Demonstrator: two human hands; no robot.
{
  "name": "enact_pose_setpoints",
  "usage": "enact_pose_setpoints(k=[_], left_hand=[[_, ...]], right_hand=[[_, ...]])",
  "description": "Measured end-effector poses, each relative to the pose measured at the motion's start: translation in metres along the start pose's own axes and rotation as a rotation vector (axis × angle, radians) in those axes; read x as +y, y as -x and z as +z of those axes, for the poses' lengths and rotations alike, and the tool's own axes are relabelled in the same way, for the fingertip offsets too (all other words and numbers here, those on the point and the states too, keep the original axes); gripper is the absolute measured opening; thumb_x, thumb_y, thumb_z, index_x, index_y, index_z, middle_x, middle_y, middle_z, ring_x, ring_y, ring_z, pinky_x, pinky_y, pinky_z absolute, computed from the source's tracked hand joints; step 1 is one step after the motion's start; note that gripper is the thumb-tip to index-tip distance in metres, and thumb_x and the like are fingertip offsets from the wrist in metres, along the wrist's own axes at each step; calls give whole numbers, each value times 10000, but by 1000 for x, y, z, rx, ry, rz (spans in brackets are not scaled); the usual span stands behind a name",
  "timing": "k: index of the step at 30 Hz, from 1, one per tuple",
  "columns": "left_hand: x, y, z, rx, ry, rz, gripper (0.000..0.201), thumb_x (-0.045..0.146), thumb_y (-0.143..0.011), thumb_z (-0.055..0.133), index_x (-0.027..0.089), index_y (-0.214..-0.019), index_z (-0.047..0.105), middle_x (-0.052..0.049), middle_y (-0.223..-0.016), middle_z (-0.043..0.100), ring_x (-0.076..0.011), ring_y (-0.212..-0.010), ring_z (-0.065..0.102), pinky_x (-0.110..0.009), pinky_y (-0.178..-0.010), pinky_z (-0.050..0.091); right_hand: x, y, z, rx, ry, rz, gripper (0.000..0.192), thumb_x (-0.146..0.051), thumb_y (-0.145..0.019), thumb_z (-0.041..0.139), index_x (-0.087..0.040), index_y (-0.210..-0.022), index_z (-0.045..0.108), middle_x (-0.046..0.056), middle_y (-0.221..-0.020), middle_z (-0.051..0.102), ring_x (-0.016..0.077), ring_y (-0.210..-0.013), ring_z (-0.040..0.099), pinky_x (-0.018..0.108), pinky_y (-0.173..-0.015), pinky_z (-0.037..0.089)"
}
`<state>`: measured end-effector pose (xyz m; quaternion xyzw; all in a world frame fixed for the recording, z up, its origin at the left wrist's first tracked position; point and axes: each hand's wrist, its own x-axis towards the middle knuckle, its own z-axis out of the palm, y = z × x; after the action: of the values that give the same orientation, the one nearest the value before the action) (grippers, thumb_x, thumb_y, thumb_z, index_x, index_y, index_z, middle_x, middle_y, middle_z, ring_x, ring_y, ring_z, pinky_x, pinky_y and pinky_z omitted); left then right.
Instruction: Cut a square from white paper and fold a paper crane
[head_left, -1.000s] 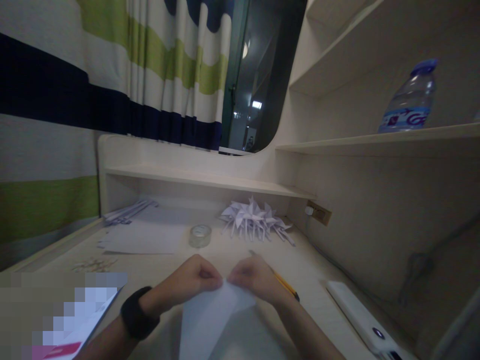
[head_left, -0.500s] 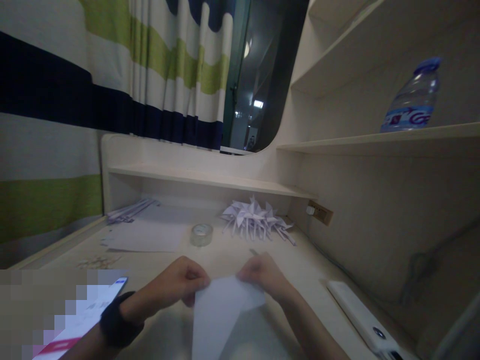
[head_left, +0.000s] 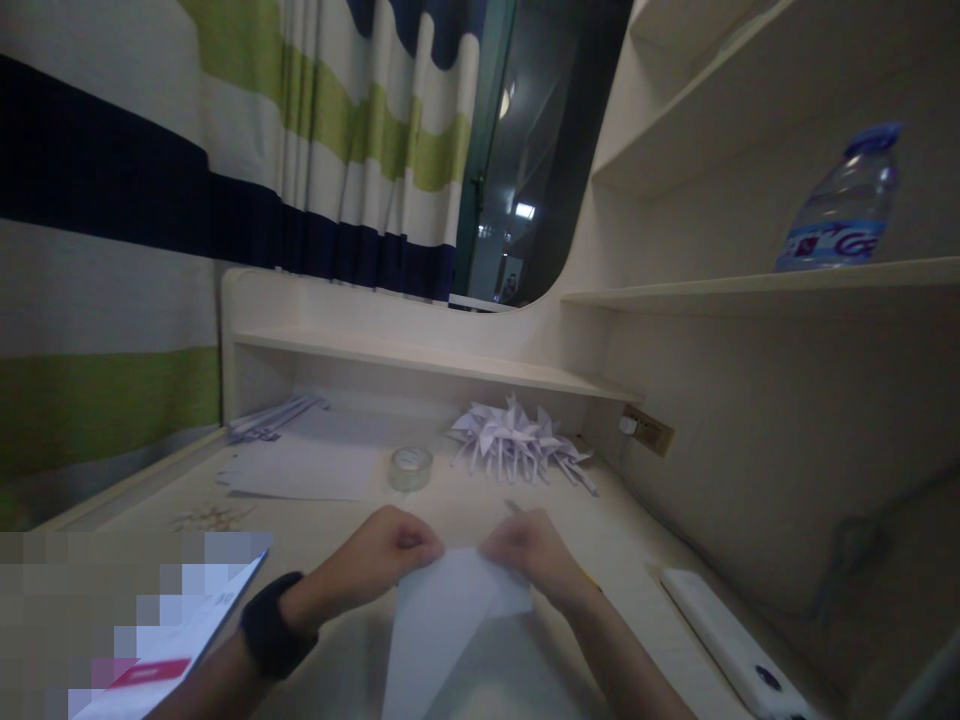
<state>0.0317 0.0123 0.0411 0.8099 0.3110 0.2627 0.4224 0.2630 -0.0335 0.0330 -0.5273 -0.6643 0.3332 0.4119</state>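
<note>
A white sheet of paper, folded over with a slanting edge, is held above the desk between my two hands. My left hand, with a black band on the wrist, pinches its top edge near the middle. Close beside it, my right hand pinches the same edge toward the right corner. A small grey, thin object shows just behind my right hand; I cannot tell whether it is held or lying there. The paper's lower end runs out of view.
Beyond my hands are a roll of clear tape, flat white sheets, rolled paper sticks and a pile of paper pinwheels. A lit screen is at left, a white device at right. A bottle stands on the shelf.
My left hand has slid right along the paper's top edge, so the fingertips of both hands are nearer each other. The whole view has shifted slightly.
</note>
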Motion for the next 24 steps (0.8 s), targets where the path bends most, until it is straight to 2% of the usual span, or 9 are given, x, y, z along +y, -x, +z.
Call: enact_pose_setpoints(k=[2,5,8,10,16,19,22,24], left_hand=[[-1,-4,5,3,-44,0,314,361,-778,537,115,-628,661,-16,-560,591,-129,-527,494,-223,-511,351],[1,-6,7,-22,-131,51,283,308,-771,520,118,-610,654,-17,-559,592,-127,-531,498,-221,-515,352],[5,-5,9,-41,-162,90,268,288,-767,513,120,-604,645,-25,-581,605,-134,-558,515,-221,-529,360],[6,-4,9,-51,-133,72,272,303,-762,520,122,-591,629,-22,-568,592,-131,-544,503,-222,-520,359],[-2,1,0,-74,-6,-6,305,381,-747,570,118,-603,627,-17,-555,571,-123,-508,470,-220,-481,346],[-10,6,-9,-80,-15,-23,308,384,-749,585,116,-603,627,-13,-535,558,-122,-497,467,-222,-480,343],[-19,11,-20,-80,-20,-46,304,389,-747,594,122,-605,621,-1,-517,531,-118,-490,458,-218,-473,336],[-22,14,-24,-75,0,-73,314,409,-746,596,123,-616,618,5,-513,517,-116,-485,452,-217,-468,339]], right_hand=[[-1,-1,-3,-76,34,-46,253,-355,-703,703,-104,-669,712,4,-536,584,88,-486,456,199,-456,323],[-6,-3,-5,-258,117,-114,223,-322,-742,668,-120,-806,735,25,-653,658,111,-571,530,201,-516,379],[-10,-9,-4,-355,213,-127,172,-273,-728,669,-134,-790,749,15,-643,670,112,-579,534,201,-528,386],[-12,-13,-3,-382,204,-99,145,-255,-695,692,-140,-756,755,10,-621,673,107,-559,531,203,-527,388],[-9,-12,-10,-369,-42,23,185,-309,-603,767,-141,-680,757,18,-581,677,117,-523,551,237,-559,435],[-5,-3,-24,-392,-116,49,187,-310,-591,774,-136,-657,751,29,-595,687,138,-554,586,258,-605,461],[-2,6,-44,-496,-120,60,168,-299,-651,737,-133,-670,750,50,-646,703,170,-638,632,279,-669,478],[0,10,-53,-441,-89,46,168,-297,-664,731,-130,-657,745,54,-637,701,163,-613,626,272,-651,474]])
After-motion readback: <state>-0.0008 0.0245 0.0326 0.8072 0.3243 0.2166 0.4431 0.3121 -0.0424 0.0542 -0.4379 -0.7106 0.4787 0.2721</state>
